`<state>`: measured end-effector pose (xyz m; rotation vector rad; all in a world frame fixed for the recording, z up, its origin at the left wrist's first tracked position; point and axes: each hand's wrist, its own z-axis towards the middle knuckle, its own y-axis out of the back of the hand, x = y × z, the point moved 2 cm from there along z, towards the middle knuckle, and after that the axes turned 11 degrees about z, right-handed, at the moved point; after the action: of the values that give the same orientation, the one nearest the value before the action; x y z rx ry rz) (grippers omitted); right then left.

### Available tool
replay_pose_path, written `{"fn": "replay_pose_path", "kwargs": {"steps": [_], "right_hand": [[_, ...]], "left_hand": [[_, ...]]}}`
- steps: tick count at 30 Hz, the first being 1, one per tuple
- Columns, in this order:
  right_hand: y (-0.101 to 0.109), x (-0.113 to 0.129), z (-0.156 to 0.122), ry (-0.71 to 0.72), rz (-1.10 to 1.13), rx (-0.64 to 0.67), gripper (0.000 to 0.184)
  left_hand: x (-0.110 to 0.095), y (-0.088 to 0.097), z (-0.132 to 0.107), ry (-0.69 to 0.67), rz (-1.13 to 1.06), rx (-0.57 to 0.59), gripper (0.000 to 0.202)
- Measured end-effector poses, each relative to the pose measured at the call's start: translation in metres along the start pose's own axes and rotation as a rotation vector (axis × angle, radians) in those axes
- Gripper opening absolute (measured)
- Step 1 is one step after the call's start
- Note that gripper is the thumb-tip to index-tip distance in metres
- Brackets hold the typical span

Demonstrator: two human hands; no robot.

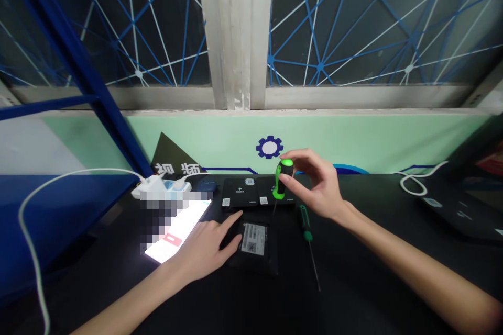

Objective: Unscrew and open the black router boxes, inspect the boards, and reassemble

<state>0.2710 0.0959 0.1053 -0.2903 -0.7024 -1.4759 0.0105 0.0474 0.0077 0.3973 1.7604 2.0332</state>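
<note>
My right hand (317, 184) pinches the top of a green and black screwdriver (282, 180) and holds it upright, with the tip down near the far edge of a small black box with a white label (254, 245). My left hand (206, 248) lies flat on the black table, fingers stretched out and pressing the left side of that box. A second green screwdriver (308, 238) lies on the table just right of the box.
A lit phone (176, 230) lies left of my left hand. Two flat black boxes (257, 192) sit behind the labelled box. A white power strip (161, 188) with a white cable stands at the back left, a black device (461, 209) at the right.
</note>
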Motion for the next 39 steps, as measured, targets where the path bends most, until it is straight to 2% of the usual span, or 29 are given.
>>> {"fn": "replay_pose_path", "kwargs": {"steps": [10, 16, 26, 35, 39], "right_hand": [[-0.003, 0.003, -0.001, 0.012, 0.011, 0.006, 0.026], [-0.004, 0.004, -0.001, 0.024, -0.006, 0.007, 0.026], [-0.006, 0.002, -0.003, 0.031, -0.012, 0.034, 0.028], [-0.004, -0.004, -0.011, 0.115, -0.009, 0.053, 0.027], [-0.007, -0.006, -0.013, 0.108, 0.032, 0.008, 0.027]], "left_hand": [[-0.001, 0.0, -0.001, 0.022, 0.04, 0.014, 0.054], [-0.001, -0.001, -0.002, 0.011, 0.089, -0.028, 0.054], [-0.002, 0.002, -0.002, 0.014, 0.074, 0.016, 0.054], [-0.003, 0.004, -0.002, 0.007, 0.04, 0.029, 0.053], [-0.003, 0.004, -0.002, 0.014, 0.036, 0.033, 0.053]]}}
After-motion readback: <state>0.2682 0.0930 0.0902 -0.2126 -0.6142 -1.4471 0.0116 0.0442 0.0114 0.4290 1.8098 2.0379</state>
